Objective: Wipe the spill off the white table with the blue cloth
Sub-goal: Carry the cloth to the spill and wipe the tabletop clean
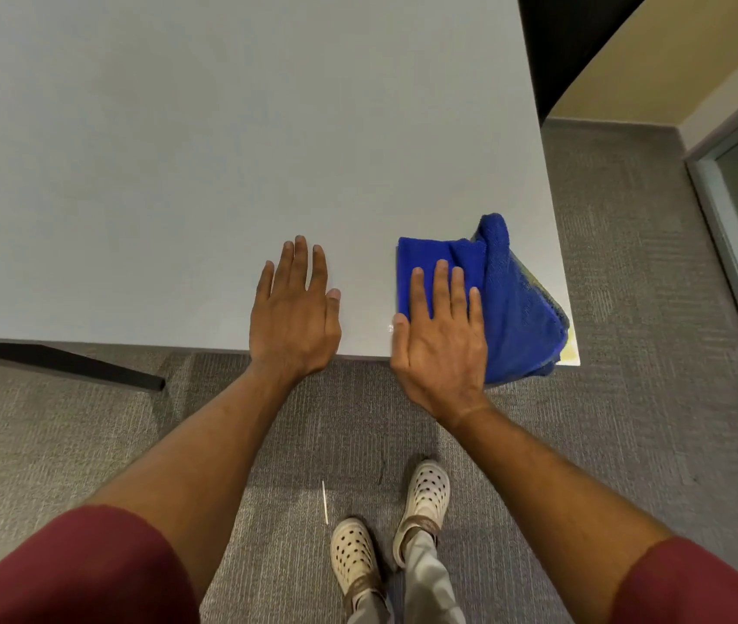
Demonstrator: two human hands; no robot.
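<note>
A folded blue cloth lies at the near right corner of the white table, part of it hanging over the front edge. My right hand rests flat on the cloth's left half, fingers spread and pressing down. A yellowish spill shows at the very corner, beside and partly under the cloth. My left hand lies flat and empty on the bare tabletop, left of the cloth and apart from it.
The table's front edge runs just below both hands and its right edge passes close to the cloth. A black table leg slants at the left. Grey carpet, my two feet and a glass door frame lie around it.
</note>
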